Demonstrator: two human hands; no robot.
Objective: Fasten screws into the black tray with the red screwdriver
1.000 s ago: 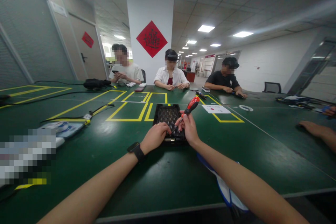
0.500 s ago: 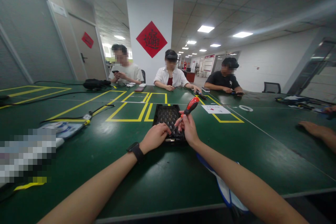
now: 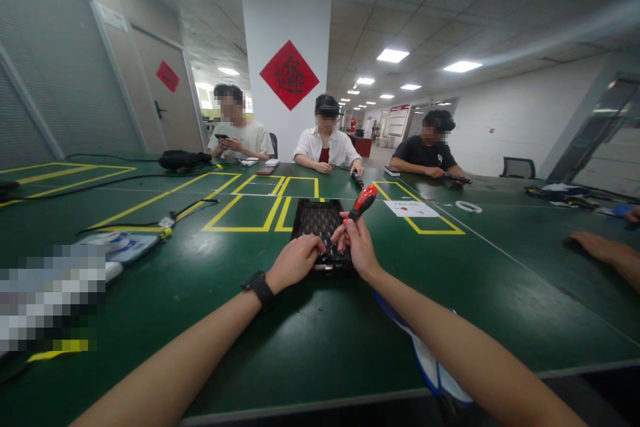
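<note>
A dark open case with many small shiny pieces in it, perhaps screws (image 3: 316, 217), lies on the green table straight ahead of me. My right hand (image 3: 361, 248) grips the shaft of a screwdriver (image 3: 364, 201). Its red and black handle tilts up to the right, while the tip points down to the left into the case. Over the near left part of the case, my left hand (image 3: 297, 260) has its fingers bent together close to the screwdriver tip. What those fingertips pinch is too small to make out.
A paper sheet (image 3: 411, 208) and a white ring (image 3: 469, 207) lie to the right. Plastic bags (image 3: 120, 243) and cables are on the left. Three people sit across the table, and another person's hand (image 3: 595, 247) rests at the right. Yellow tape marks the tabletop.
My hands and the screwdriver have hardly moved. Across the table, the middle person's hand has shifted left with a dark tool, and the person in black has lifted a dark object slightly.
</note>
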